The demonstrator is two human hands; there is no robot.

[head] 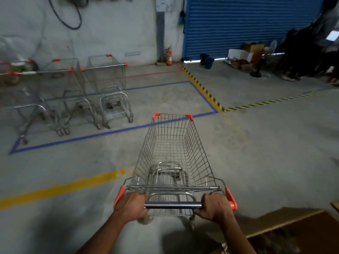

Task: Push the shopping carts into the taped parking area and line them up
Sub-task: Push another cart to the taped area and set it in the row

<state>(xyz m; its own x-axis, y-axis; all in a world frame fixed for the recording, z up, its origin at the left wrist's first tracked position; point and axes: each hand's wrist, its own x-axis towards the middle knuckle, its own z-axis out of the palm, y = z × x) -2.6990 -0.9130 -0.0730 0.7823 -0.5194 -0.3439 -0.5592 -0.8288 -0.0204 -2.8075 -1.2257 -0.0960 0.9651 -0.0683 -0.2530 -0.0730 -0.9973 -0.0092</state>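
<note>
An empty wire shopping cart (174,149) with orange corner caps stands straight ahead of me on the concrete floor. My left hand (131,206) grips the left end of its dark handle bar (173,205) and my right hand (215,206) grips the right end. The cart's front edge reaches the blue tape line (102,133) that outlines the parking area. Inside that outline, at the left, three parked carts stand side by side facing me: the right one (108,83), the middle one (73,88) and a blurred left one (23,99).
A yellow-black hazard stripe (205,88) runs along the area's right side. A yellow floor line (60,187) crosses at the left. An open cardboard box (286,224) sits close at my lower right. A fire extinguisher (168,55), boxes (245,54) and people (311,52) are by the blue shutter.
</note>
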